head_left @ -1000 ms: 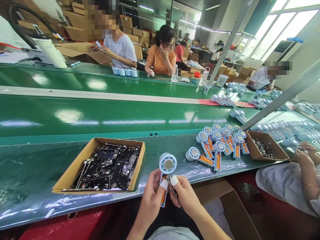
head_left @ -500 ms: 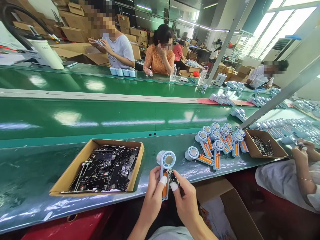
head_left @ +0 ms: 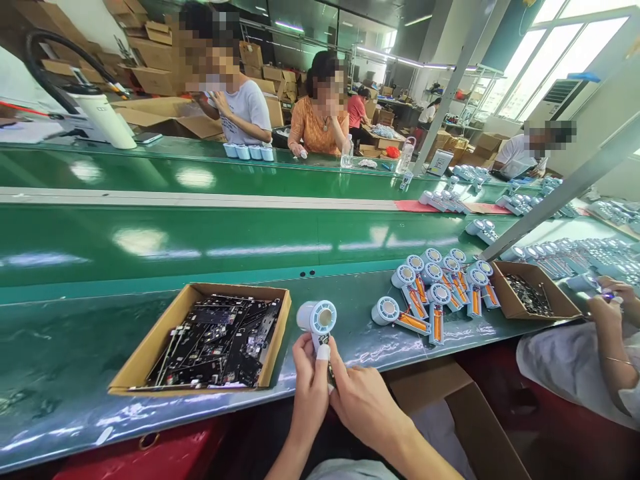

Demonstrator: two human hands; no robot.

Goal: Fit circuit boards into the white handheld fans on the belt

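Note:
A light blue handheld fan [head_left: 309, 316] is upright in front of me, its round head facing up and toward me. My left hand [head_left: 311, 383] is closed around its handle, a white cover on the thumb. My right hand [head_left: 367, 403] is closed at the handle, its fingers against a small black circuit board [head_left: 325, 339] that lies along the open handle. Most of the board and handle is hidden by my fingers. To the left stands a cardboard tray [head_left: 125, 379] heaped with black circuit boards [head_left: 215, 340].
Several open fans [head_left: 439, 293] with orange batteries lie at the right, beside another cardboard box [head_left: 555, 303] of boards. A co-worker's hands [head_left: 607, 303] are at the far right. A metal post [head_left: 535, 207] slants across the bench. An open carton [head_left: 450, 400] is below the edge.
The circuit board has gone from beside the fan onto its handle, covering the orange battery. My right hand has moved left against the handle. The fan has shifted slightly left.

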